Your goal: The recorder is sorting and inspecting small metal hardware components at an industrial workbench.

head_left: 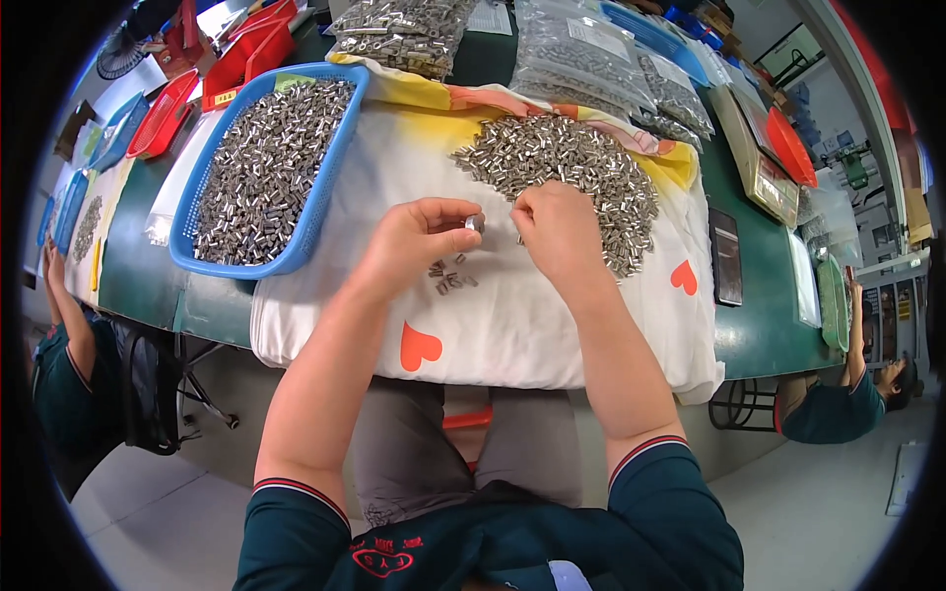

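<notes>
My left hand (pixel 414 236) is closed, its thumb and fingers pinching one or more small silvery metal sleeves (pixel 475 223). Just to its right, my right hand (pixel 560 231) has its fingers pressed together at the edge of a heap of similar metal sleeves (pixel 581 163); whatever they hold is hidden. Below the left hand, several loose sleeves (pixel 453 281) lie apart from the heap. All of this rests on a white cloth (pixel 512 330) with red hearts. A blue plastic basket (pixel 232 269) full of the same sleeves stands to the left.
Transparent bags of metal parts (pixel 581 59) are stacked at the back of the green table (pixel 138 276). Red bins (pixel 168 113) stand far left. A dark flat device (pixel 726 258) lies right of the cloth. Co-workers (pixel 833 406) sit at both sides.
</notes>
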A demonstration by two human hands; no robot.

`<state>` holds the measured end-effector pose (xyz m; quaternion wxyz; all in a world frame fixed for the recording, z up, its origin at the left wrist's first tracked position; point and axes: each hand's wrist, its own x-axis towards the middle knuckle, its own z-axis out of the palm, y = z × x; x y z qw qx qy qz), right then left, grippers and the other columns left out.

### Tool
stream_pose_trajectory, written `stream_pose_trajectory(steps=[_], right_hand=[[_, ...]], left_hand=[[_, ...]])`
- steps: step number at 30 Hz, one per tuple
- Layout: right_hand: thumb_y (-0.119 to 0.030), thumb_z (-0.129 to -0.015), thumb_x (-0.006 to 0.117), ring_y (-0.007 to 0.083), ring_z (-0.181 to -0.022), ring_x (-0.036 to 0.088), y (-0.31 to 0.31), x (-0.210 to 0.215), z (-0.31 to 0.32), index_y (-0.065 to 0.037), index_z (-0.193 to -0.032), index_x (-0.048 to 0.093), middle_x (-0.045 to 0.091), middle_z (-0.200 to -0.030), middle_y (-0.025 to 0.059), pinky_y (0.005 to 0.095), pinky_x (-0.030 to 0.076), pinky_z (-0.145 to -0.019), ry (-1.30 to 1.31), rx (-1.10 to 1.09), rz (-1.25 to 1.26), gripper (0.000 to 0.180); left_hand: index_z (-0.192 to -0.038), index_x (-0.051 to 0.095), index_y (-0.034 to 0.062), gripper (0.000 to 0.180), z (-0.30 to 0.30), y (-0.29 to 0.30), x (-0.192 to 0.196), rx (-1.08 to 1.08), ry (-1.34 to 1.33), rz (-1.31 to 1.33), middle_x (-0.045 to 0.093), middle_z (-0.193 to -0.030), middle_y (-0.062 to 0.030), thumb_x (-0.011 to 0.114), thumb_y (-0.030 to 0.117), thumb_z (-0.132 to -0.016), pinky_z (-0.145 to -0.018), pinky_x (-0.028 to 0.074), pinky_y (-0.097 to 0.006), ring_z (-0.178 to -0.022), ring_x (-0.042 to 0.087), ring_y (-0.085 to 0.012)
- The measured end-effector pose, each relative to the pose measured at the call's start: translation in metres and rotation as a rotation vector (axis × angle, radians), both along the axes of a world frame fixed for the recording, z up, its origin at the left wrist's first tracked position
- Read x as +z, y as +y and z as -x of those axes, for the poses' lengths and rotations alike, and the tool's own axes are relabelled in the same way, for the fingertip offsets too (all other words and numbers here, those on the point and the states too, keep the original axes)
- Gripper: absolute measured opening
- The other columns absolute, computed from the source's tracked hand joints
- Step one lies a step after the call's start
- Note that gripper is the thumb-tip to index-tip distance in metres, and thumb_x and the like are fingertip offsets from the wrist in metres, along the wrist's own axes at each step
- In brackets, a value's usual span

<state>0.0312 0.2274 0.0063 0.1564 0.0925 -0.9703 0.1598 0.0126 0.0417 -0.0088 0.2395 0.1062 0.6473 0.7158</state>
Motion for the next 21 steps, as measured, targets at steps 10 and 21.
stream_pose_trajectory(steps=[10, 21], right_hand=[[-0.016, -0.068, 0.058, 0.0245, -0.074, 0.055, -0.01, -0.012, 0.003, -0.007, -0.067, 0.062, 0.057, -0.071, 0.009, 0.0373, 0.04, -0.069, 0.014, -0.095, -0.116, 0.009], [-0.019, -0.069, 0.062, 0.0247, -0.074, 0.054, -0.015, -0.017, 0.005, -0.007, -0.068, 0.06, 0.057, -0.072, 0.0085, 0.0366, 0.039, -0.069, 0.073, -0.107, -0.082, 0.012]], left_hand=[[-0.097, 0.061, 0.0005, 0.028, -0.016, 0.009, 0.013, -0.209, 0.055, 0.158, 0.059, -0.078, 0.0023, 0.067, 0.003, -0.07, -0.054, 0.041, -0.018, -0.066, 0.052, -0.0031], [-0.097, 0.059, -0.0015, 0.028, -0.012, 0.004, 0.004, -0.197, 0.067, 0.174, 0.06, -0.081, -0.0011, 0.064, -0.003, -0.07, -0.057, 0.044, -0.019, -0.067, 0.054, -0.006]])
